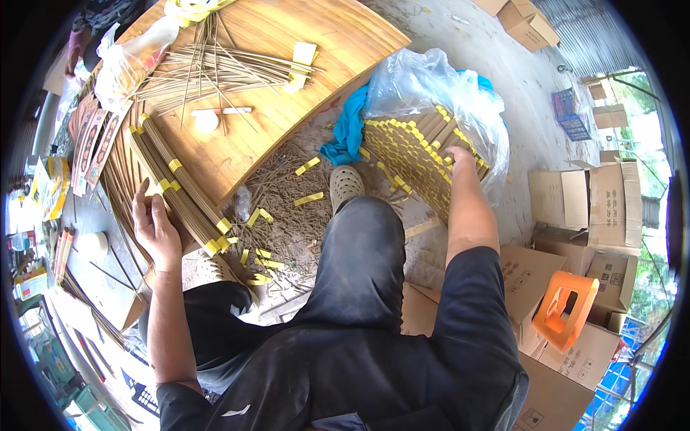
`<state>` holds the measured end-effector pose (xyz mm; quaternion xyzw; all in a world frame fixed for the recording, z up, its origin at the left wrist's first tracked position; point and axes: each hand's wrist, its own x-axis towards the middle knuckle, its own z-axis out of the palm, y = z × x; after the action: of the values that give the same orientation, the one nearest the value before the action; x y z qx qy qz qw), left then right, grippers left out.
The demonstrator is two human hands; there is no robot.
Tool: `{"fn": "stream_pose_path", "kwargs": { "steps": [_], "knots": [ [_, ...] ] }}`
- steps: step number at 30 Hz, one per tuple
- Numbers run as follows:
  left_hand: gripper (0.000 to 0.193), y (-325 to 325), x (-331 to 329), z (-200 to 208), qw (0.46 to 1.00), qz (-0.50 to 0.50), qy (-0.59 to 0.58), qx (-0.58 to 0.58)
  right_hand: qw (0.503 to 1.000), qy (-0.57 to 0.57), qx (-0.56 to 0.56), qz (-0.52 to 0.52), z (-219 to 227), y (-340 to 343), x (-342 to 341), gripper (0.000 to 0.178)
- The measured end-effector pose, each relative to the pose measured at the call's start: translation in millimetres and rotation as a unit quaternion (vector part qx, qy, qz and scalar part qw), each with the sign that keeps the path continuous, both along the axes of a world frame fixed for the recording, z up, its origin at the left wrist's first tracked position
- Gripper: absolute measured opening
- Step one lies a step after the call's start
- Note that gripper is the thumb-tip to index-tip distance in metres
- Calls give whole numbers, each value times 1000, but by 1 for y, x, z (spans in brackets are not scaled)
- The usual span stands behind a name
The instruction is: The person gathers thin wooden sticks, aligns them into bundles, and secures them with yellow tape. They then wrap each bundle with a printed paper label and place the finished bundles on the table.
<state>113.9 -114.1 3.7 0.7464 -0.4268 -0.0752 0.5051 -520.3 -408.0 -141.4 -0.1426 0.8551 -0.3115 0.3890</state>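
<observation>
My left hand (156, 228) is open, fingers apart, beside two long bundles of thin brown incense sticks (180, 188) on the table. Yellow bands wrap these bundles at their ends and middle. On the right, my right hand (458, 155) has its fingers curled at the end of a bundle on top of a large stack of banded bundles (410, 154). Its fingertips are partly hidden. The stack lies on its side, banded ends facing me, within a clear plastic bag (424, 75). Blue cloth (348, 129) hangs beside the bag.
Loose sticks (215, 68) and a white round object (206, 122) lie on the wooden table (345, 36). Broken sticks and yellow strips (307, 199) litter the floor by my shoe (346, 185). An orange plastic stool (566, 310) and cardboard boxes (614, 201) stand at right.
</observation>
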Motion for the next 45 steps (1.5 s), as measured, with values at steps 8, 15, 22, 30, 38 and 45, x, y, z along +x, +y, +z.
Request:
{"fn": "stream_pose_path", "kwargs": {
  "steps": [8,15,22,30,38,45],
  "knots": [
    [35,-6,-6,4,1000,1,-9,-2,999,22,-21,23,-14,-13,-24,58],
    [35,-10,-24,40,998,38,13,45,952,-106,-224,179,-12,40,-81,28],
    [48,9,-17,32,997,1,-47,68,959,-220,-159,75,102,211,75,24],
    [55,2,-16,47,988,-5,-2,157,852,-152,-254,431,243,281,221,57],
    [50,4,-8,35,995,13,2,99,708,74,-189,677,242,238,441,62],
    [51,8,-12,29,997,22,61,38,618,274,-243,695,224,244,494,71]
  ]
}}
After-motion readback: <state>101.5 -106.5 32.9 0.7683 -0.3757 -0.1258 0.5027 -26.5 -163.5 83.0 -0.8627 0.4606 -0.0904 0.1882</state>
